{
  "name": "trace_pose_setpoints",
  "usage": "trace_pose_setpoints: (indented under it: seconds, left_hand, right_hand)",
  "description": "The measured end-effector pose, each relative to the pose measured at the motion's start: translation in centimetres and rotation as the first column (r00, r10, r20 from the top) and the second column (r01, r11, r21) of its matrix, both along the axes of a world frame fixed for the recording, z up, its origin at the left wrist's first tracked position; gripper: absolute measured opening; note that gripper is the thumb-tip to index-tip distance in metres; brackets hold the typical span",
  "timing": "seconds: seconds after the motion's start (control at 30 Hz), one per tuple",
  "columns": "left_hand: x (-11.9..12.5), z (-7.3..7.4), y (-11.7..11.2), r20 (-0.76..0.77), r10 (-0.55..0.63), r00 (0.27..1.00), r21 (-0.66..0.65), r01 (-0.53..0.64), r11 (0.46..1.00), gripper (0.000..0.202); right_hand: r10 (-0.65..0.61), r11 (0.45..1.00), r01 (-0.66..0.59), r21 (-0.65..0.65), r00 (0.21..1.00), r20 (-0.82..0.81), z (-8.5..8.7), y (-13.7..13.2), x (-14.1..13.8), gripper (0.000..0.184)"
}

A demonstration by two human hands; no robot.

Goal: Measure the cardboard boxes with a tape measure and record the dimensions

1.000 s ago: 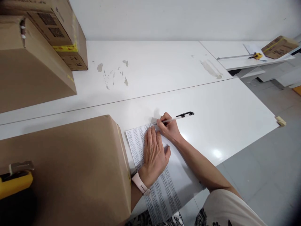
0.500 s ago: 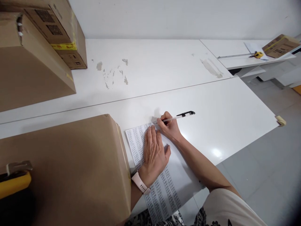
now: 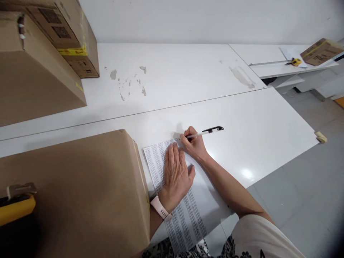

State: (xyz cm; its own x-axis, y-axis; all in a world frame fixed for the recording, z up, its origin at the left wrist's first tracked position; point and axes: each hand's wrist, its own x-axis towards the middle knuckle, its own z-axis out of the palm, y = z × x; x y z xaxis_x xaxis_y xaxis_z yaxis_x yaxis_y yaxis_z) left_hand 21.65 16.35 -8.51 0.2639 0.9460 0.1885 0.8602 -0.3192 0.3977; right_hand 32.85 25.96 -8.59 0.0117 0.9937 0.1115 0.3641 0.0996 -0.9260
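Observation:
My right hand (image 3: 194,144) pinches a clear pen (image 3: 212,130) with a black cap end and clip, its tip at the top edge of a sheet of paper (image 3: 185,215). Columns of small dark handwriting run down the left and middle of the sheet, while its right part is blank. My left hand (image 3: 177,172) lies flat on the written columns, fingers stretched towards the pen tip and thumb apart. A pale pink watch band circles the left wrist. The sheet's lower end reaches past the table's near edge, over patterned clothing.
A large cardboard box (image 3: 80,193) stands close by my left forearm, with a yellow and black tape measure (image 3: 17,209) on it. More boxes (image 3: 51,71) are stacked at the back left. Far right on another table are a second tape measure (image 3: 296,62) and a small box (image 3: 321,52).
The pen and my right hand have shifted very slightly to the right. My left hand keeps its place on the sheet.

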Motion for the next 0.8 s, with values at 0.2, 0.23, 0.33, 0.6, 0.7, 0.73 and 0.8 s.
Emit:
trace_pose_setpoints:
  seconds: [0.2,0.23,0.33,0.6,0.7,0.73,0.8]
  left_hand:
    - [-0.03,0.16,0.05,0.007,0.003,1.0,-0.027,-0.003,1.0,0.062]
    - [-0.02,0.18,0.06,0.011,0.006,1.0,-0.028,-0.006,1.0,0.061]
    - [0.01,0.21,0.06,0.026,0.013,1.0,-0.027,-0.012,1.0,0.06]
    - [-0.02,0.19,0.12,0.031,0.003,1.0,-0.043,-0.002,0.999,0.062]
    - [-0.03,0.26,0.17,0.016,-0.002,1.0,-0.042,0.003,0.999,0.062]
    - [-0.04,0.29,0.17,0.009,-0.003,1.0,-0.041,0.003,0.999,0.062]
    - [-0.05,0.34,0.17,-0.001,-0.001,1.0,-0.036,0.001,0.999,0.062]
  right_hand:
    - [-0.031,0.999,0.031,-0.011,1.0,0.0,0.19,-0.08,-0.03,0.025]
    - [-0.03,0.999,0.03,-0.012,1.0,0.003,0.21,-0.09,-0.04,0.025]
    - [-0.021,1.0,0.021,-0.013,1.0,0.013,0.12,-0.06,-0.04,0.025]
    - [-0.033,0.999,0.033,0.004,0.998,0.044,-0.17,-0.03,0.01,0.026]
    - [-0.033,0.999,0.033,-0.002,0.999,0.037,-0.06,-0.04,0.02,0.025]
    - [-0.029,1.0,0.029,-0.005,0.999,0.031,-0.01,-0.03,0.03,0.025]
    - [-0.027,1.0,0.027,-0.012,0.999,0.021,0.06,-0.01,0.04,0.025]
